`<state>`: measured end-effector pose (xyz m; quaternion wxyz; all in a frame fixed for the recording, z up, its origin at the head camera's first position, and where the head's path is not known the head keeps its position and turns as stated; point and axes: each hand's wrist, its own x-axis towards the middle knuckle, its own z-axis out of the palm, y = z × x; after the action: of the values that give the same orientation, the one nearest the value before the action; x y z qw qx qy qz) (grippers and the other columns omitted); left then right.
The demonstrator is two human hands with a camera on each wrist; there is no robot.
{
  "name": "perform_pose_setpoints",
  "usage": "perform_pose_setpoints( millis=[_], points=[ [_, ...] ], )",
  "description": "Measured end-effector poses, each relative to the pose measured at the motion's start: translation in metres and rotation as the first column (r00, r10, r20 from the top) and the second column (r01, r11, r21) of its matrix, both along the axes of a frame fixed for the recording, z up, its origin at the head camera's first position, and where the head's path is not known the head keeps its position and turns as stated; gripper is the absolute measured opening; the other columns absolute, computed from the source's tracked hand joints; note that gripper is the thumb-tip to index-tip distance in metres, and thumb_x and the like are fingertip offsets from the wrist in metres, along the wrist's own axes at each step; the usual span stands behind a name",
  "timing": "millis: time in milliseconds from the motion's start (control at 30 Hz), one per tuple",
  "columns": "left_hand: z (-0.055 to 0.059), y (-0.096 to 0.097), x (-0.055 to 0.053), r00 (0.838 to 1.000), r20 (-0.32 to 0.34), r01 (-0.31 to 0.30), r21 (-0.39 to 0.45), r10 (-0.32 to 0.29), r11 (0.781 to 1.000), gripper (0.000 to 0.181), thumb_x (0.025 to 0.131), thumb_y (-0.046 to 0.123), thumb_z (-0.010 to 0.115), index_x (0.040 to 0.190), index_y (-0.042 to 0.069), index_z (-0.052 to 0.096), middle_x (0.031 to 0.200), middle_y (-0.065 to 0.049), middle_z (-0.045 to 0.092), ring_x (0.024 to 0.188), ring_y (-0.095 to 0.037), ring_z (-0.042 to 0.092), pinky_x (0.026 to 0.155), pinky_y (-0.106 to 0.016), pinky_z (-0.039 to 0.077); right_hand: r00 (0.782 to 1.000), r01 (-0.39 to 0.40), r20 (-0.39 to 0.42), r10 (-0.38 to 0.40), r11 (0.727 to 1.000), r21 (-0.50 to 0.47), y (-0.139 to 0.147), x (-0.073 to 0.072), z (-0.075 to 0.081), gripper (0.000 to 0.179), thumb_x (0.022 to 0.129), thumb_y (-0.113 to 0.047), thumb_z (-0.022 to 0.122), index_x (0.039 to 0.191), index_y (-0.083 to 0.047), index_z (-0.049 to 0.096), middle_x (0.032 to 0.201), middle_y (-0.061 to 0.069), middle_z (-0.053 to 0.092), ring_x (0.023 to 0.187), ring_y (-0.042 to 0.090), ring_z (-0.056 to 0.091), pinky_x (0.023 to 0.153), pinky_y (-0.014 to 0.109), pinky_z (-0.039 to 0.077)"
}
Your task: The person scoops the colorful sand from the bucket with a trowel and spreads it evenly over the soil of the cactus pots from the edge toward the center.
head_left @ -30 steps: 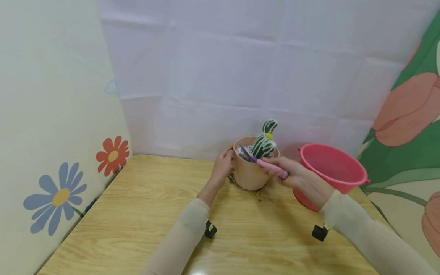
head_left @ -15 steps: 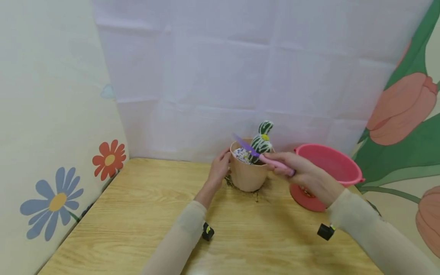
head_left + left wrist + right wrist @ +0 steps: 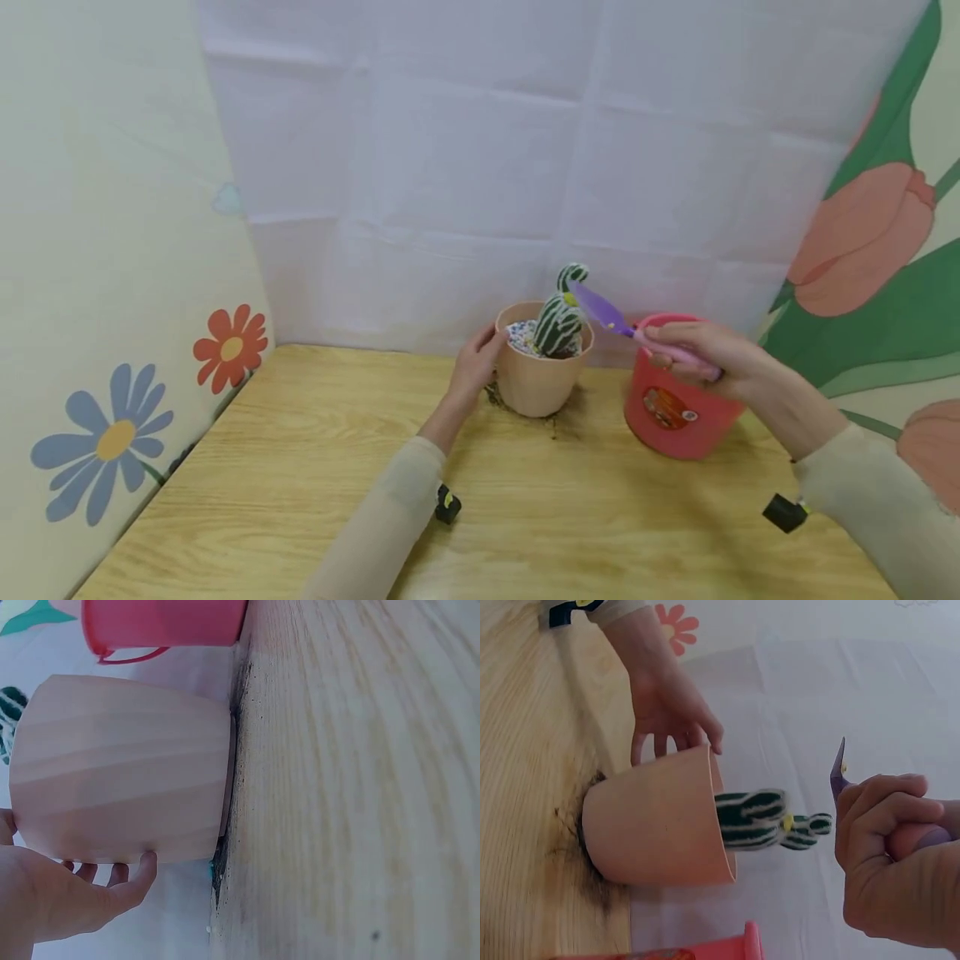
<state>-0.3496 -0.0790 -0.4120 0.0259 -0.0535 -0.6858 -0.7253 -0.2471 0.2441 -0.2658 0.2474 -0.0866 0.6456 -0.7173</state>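
My right hand [image 3: 708,354] grips the pink handle of a small trowel [image 3: 596,308] whose purple blade points left, level with the cactus top. A small yellow bit shows on the blade [image 3: 838,776]. My left hand [image 3: 476,367] rests against the left side of a peach flower pot [image 3: 536,387], thumb at the rim and fingers spread along the wall, as the left wrist view shows. In the pot stands a green-and-white knitted cactus [image 3: 558,325] with a yellow flower, leaning right. White, blue and yellow pebbles [image 3: 522,337] cover the surface around it.
A pink-red bucket [image 3: 686,425] with a label stands right of the pot, behind my right hand. Dark soil and root-like scraps [image 3: 555,427] lie around the pot's base on the wooden table [image 3: 360,400]. A white cloth [image 3: 420,167] hangs behind.
The trowel has lifted out from over the pebbles and moved right, past the cactus, and my right hand is now in front of the bucket. My left hand stays at the pot.
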Motion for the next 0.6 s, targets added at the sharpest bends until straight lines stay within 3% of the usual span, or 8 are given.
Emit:
perform_pose_setpoints(
  millis=[167, 267, 333, 500, 600],
  points=[
    [0.001, -0.007, -0.003, 1.0, -0.002, 0.0, -0.012, 0.0, 1.0, 0.062, 0.101, 0.044, 0.061, 0.153, 0.014, 0.048, 0.153, -0.011, 0.047, 0.133, -0.036, 0.049, 0.096, -0.055, 0.052, 0.985, 0.174, -0.042, -0.17, 0.976, 0.129, 0.028, 0.001, 0.005, 0.021, 0.105, -0.026, 0.06, 0.114, -0.01, 0.071, 0.077, 0.001, 0.067, 0.042, 0.008, 0.04, 0.04, 0.02, 0.032],
    [0.002, -0.007, -0.004, 1.0, -0.002, 0.001, -0.002, -0.001, 1.0, 0.063, 0.1, 0.044, 0.062, 0.153, 0.014, 0.048, 0.154, -0.011, 0.046, 0.133, -0.036, 0.049, 0.097, -0.055, 0.051, 0.964, 0.255, -0.134, -0.229, 0.936, 0.241, 0.05, -0.001, 0.0, 0.024, 0.102, -0.031, 0.065, 0.117, -0.013, 0.072, 0.075, -0.002, 0.066, 0.044, 0.008, 0.039, 0.041, 0.021, 0.033],
    [0.002, -0.005, -0.005, 1.0, 0.007, 0.024, 0.004, -0.024, 1.0, 0.063, 0.101, 0.044, 0.061, 0.154, 0.014, 0.047, 0.155, -0.011, 0.044, 0.135, -0.037, 0.047, 0.098, -0.056, 0.05, 0.952, 0.294, -0.184, -0.246, 0.9, 0.322, 0.067, 0.0, -0.005, 0.028, 0.1, -0.036, 0.067, 0.112, -0.011, 0.071, 0.067, -0.003, 0.057, 0.044, 0.009, 0.038, 0.043, 0.023, 0.034],
    [0.001, 0.0, -0.006, 0.995, 0.05, 0.082, 0.016, -0.083, 0.997, 0.063, 0.102, 0.044, 0.061, 0.156, 0.015, 0.044, 0.158, -0.011, 0.04, 0.138, -0.038, 0.042, 0.102, -0.058, 0.046, 0.921, 0.37, -0.327, -0.213, 0.743, 0.558, 0.105, 0.007, -0.016, 0.047, 0.098, -0.043, 0.069, 0.106, 0.002, 0.063, 0.066, 0.002, 0.055, 0.05, 0.012, 0.044, 0.048, 0.028, 0.043],
    [0.001, -0.001, -0.007, 0.996, 0.052, 0.077, 0.024, -0.078, 0.997, 0.062, 0.102, 0.043, 0.061, 0.155, 0.015, 0.045, 0.157, -0.012, 0.041, 0.138, -0.037, 0.043, 0.102, -0.059, 0.046, 0.909, 0.382, -0.395, -0.131, 0.641, 0.666, 0.117, 0.007, -0.018, 0.048, 0.099, -0.04, 0.068, 0.11, 0.006, 0.063, 0.066, 0.005, 0.057, 0.054, 0.014, 0.049, 0.049, 0.03, 0.045]
  ],
)
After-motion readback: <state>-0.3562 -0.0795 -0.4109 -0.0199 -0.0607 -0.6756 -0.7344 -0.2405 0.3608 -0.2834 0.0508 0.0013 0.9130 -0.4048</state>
